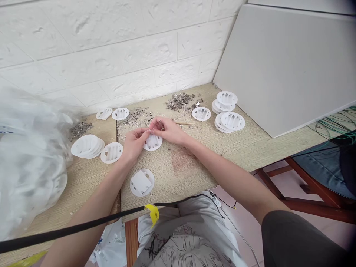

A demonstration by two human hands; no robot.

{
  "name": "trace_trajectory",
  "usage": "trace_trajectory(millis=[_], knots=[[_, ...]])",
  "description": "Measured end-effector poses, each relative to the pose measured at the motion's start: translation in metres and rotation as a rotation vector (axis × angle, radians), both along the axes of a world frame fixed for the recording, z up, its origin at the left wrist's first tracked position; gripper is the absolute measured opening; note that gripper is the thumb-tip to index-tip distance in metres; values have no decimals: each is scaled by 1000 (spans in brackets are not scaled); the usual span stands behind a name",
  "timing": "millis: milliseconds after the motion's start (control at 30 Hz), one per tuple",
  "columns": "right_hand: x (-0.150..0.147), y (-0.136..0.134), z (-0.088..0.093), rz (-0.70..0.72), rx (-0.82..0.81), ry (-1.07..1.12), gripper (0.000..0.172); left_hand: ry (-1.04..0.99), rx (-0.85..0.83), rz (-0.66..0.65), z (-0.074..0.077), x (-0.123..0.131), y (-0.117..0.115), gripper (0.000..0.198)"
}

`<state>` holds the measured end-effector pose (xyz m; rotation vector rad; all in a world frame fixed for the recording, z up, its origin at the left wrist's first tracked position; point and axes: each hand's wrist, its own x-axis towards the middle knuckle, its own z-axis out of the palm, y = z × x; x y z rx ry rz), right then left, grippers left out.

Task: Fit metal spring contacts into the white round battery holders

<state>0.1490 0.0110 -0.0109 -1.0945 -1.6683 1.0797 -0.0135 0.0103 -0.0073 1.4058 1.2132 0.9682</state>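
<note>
Both hands meet over a round white plastic battery holder (152, 142) on the wooden table. My left hand (136, 142) grips its upper left rim, thumb and fingers closed. At the holder's top edge, my right hand (167, 129) is pinched; whatever its fingertips hold is hidden or too small to make out. Nearer to me lies another white disc (142, 182), its square raised back facing up. To the left of my left hand sits a disc with slots (111, 152), beside a stack of white discs (86, 146).
Small metal pieces (180, 101) lie heaped near the wall, with more spread behind my hands (137, 116). Stacked discs (229, 121) and a single disc (201, 114) are at the right. A plastic bag (30, 167) fills the left; a grey panel (286, 66) leans at right.
</note>
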Motion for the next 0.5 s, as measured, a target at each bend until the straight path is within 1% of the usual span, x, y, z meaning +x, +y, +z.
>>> trace_trajectory(millis=[233,367,500], knots=[[-1,-1,0,-33,26,-17,2,14,20,-2,1,1,0,17],[0,0,0,-46,36,-33,4,-12,14,4,0,0,1,21],[1,1,0,-58,42,-52,7,-37,6,-32,-1,-2,1,28]])
